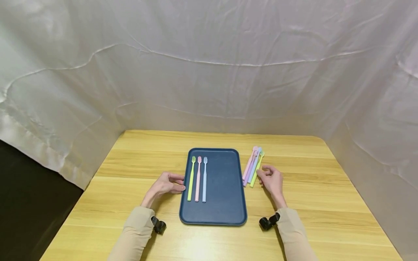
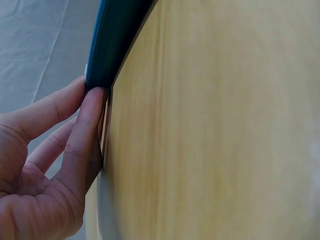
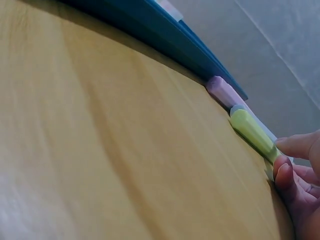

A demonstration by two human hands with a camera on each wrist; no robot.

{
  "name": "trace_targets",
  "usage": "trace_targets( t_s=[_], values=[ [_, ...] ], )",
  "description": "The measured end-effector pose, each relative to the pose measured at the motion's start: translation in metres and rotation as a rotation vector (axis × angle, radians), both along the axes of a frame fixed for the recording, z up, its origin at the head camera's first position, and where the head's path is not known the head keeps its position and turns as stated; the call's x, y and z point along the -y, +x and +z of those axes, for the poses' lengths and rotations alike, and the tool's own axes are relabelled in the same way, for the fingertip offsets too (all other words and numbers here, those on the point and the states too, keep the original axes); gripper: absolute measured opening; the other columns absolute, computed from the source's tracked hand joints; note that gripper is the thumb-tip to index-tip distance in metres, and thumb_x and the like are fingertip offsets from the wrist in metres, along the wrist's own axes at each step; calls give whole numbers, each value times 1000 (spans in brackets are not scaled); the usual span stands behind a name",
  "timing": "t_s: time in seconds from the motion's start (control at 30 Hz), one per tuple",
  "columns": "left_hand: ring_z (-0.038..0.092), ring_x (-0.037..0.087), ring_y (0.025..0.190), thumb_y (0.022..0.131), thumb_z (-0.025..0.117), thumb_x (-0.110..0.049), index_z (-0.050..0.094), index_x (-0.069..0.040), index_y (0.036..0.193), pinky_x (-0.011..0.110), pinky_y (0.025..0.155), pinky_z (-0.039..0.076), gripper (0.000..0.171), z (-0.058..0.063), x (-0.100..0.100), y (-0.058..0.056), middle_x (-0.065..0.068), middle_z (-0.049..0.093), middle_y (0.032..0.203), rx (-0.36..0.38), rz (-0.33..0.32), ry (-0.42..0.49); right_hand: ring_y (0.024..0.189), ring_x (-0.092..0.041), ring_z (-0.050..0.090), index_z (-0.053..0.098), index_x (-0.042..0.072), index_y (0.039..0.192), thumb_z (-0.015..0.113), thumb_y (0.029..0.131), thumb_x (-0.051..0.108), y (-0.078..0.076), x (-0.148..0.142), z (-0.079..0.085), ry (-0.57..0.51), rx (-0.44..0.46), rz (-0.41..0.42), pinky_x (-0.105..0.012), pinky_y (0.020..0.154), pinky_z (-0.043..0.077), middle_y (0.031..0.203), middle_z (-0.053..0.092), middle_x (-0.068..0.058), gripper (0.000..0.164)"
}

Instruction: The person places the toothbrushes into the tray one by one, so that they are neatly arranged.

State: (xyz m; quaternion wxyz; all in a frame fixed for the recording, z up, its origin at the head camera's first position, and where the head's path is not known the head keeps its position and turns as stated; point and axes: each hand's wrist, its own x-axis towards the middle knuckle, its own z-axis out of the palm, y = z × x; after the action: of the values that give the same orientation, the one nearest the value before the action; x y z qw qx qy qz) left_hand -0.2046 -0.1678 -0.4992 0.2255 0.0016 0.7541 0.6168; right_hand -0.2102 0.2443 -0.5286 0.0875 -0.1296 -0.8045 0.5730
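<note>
My left hand (image 1: 166, 184) holds the left rim of a dark blue tray (image 1: 225, 188), fingertips and thumb meeting at its edge. On the tray's left half, a yellow-green toothbrush (image 1: 190, 183), a pink toothbrush (image 1: 197, 183) and a light blue toothbrush (image 1: 204, 183) lie side by side, heads away from me. Right of the tray is a loose bunch of pink, purple, blue and yellow-green toothbrushes. My right hand (image 1: 273, 181) pinches the outermost one, a yellow-green toothbrush (image 3: 250, 130), between thumb and index finger. A purple handle (image 3: 225, 92) lies beside it, close to the tray's side.
The tray and the bunch rest on a wooden table (image 1: 303, 174). Pale grey cloth (image 1: 209, 90) hangs behind the table and along its sides. Black wrist cameras sit on both sleeves, near the tray's lower corners.
</note>
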Motion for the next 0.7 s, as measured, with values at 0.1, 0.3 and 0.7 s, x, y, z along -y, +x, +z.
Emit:
trace_targets(
  t_s=[0.1, 0.3, 0.7],
  values=[
    [71, 15, 78, 81, 75, 9, 54, 16, 133, 34, 81, 67, 57, 0, 0, 0, 21, 68, 105, 1, 0, -1, 49, -6, 58, 63, -5, 122, 72, 91, 13, 0, 1, 0, 8, 11, 2, -20, 44, 56, 74, 68, -2, 38],
    [71, 15, 78, 81, 76, 8, 54, 16, 133, 34, 81, 67, 57, 1, 0, 1, 21, 68, 104, -2, -6, -6, 48, -7, 58, 63, -5, 123, 74, 91, 16, 0, 1, 1, 49, 20, 5, -20, 43, 55, 76, 69, -6, 40],
    [71, 15, 78, 81, 76, 8, 55, 16, 133, 33, 81, 67, 56, 0, 0, 0, 20, 69, 104, -7, -4, -6, 48, -4, 58, 59, -11, 125, 73, 89, 8, 1, -2, 4, 9, 22, 29, -19, 44, 56, 72, 68, 0, 43]
  ],
)
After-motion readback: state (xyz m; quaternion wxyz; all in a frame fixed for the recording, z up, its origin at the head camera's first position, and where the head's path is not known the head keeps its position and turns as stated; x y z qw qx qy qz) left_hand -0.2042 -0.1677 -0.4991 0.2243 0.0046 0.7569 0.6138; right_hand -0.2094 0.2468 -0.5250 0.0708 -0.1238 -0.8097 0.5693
